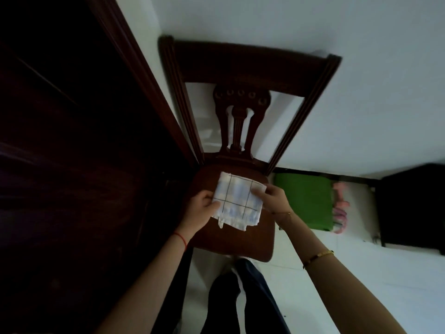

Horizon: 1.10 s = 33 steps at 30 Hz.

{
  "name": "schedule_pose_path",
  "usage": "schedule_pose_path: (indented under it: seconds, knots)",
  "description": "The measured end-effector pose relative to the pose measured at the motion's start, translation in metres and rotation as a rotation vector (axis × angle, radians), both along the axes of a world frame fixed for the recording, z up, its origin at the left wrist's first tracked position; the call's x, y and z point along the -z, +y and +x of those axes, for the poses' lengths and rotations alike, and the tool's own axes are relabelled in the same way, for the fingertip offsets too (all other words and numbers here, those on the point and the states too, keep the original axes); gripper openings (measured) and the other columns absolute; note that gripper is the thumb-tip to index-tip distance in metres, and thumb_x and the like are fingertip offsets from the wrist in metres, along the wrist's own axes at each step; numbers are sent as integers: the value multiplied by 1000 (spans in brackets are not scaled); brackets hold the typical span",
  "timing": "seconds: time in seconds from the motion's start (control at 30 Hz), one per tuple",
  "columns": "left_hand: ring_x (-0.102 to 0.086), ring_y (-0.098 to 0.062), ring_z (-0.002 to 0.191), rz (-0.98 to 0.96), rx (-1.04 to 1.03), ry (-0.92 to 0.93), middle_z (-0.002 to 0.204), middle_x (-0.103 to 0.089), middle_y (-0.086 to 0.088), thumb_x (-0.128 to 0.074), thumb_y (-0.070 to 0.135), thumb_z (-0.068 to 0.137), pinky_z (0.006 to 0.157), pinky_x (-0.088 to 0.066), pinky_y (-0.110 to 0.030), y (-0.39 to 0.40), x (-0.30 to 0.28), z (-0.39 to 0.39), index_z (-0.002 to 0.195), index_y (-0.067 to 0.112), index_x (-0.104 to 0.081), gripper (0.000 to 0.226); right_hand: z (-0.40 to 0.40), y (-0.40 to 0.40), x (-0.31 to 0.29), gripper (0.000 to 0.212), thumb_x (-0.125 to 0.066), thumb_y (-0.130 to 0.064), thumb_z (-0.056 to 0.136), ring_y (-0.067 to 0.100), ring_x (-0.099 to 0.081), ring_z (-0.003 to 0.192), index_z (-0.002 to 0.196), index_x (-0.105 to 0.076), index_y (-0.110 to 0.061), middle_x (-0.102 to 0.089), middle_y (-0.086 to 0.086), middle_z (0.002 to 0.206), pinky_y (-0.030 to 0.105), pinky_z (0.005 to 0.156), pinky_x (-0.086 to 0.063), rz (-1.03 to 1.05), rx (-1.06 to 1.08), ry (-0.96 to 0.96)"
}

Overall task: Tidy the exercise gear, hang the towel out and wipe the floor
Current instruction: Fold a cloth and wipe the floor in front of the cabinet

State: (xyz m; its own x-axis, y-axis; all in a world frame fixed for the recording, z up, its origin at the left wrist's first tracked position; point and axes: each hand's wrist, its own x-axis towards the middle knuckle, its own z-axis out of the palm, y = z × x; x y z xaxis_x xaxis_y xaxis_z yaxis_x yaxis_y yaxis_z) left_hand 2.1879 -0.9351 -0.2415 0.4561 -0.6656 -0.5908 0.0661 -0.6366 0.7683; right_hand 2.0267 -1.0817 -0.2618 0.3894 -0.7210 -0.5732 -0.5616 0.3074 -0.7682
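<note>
A person stands over a dark wooden chair (231,239), dark trouser legs (226,300) visible at the bottom of the head view above a white tiled floor (313,273). Both bare forearms reach forward and down: a red string bracelet (181,238) circles the left wrist, a gold bangle (317,257) sits on the right forearm, and a thin chain bracelet (283,213) crosses the right wrist.

The two hands hold a folded towel (237,201), pale blue and white with thin dark grid lines, over the chair's seat. The left hand (204,204) grips the towel's left edge, thumb on top and fingers curled beneath. The right hand (271,196) pinches the towel's upper right corner between thumb and fingers. Frayed white layers hang from the towel's near edge. Whether the cloth rests on the seat or is held just above it cannot be told.

Beyond the seat rises the chair's carved back, with a pierced central splat and a broad top rail, standing against a white wall (337,68). To the left, a dark wooden door frame (134,75) runs along the wall. To the right of the chair, a green rolled mat (304,201) lies on the floor near the wall, with pink gear (339,208) just beside it; its exact kind is too blurred to tell. A dark piece of furniture (414,206) stands farther right.
</note>
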Motion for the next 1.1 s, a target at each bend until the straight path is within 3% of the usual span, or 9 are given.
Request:
schedule_pose_path:
  seconds: [0.1,0.2,0.3,0.43,0.53,0.63,0.77,0.97,1.1]
  knots:
    - [-69,-10,89,-54,43,67,98,-71,3,-61,11,92,66,-52,-16,11,-50,-22,101,22,-63,15,-30,25,-41,51,-71,-36,80,19,-49,60,90,-62,13,-55,11,70,30,57,-42,86,166,-81]
    - [-69,-12,90,-78,115,117,101,-70,0,-58,11,94,73,-58,-26,24,-86,-47,103,24,-64,17,-64,56,-75,24,-67,-24,88,24,-61,73,93,-66,-1,-65,13,87,38,70,-55,147,301,-164]
    - [-69,-20,97,-72,216,153,107,-69,-6,-57,16,94,83,-59,-36,36,-111,-74,113,17,-65,21,-101,86,-103,15,-64,-19,90,27,-62,80,93,-65,-5,-65,14,93,44,78,-54,157,414,-253]
    - [-69,-22,99,-92,339,232,110,-69,-9,-60,22,94,81,-58,-34,49,-134,-119,119,14,-62,26,-157,124,-129,30,-65,-20,89,31,-62,88,107,-64,4,-65,22,102,51,83,-53,112,545,-299]
    - [-71,-13,89,-92,447,290,105,-70,-5,-63,20,93,69,-56,-25,53,-147,-161,119,11,-60,28,-202,151,-143,33,-68,-24,87,36,-66,93,109,-66,1,-67,24,107,52,83,-55,83,642,-335]
    - [-72,-13,88,-85,538,334,107,-71,-7,-64,16,92,67,-56,-23,52,-154,-210,121,10,-58,31,-252,177,-152,25,-62,-19,91,32,-68,94,109,-65,-3,-70,18,106,44,81,-58,82,772,-397]
    - [-70,-25,100,-78,628,348,114,-69,-13,-65,15,91,77,-58,-32,50,-159,-283,125,8,-55,36,-322,210,-159,29,-60,-16,92,33,-66,94,115,-62,0,-68,18,106,47,83,-57,88,928,-447]
    - [-69,-21,92,-42,783,354,107,-71,-9,-66,15,90,78,-55,-36,60,-161,-413,115,14,-60,26,-442,255,-165,26,-60,-16,91,33,-66,92,111,-64,0,-68,18,104,49,85,-55,52,1118,-445]
    - [-68,-17,81,-14,865,390,101,-70,-12,-63,10,89,65,-56,-27,71,-164,-509,118,7,-59,30,-528,286,-172,15,-59,-17,92,28,-68,86,98,-67,-6,-71,13,96,42,78,-55,15,1200,-435]
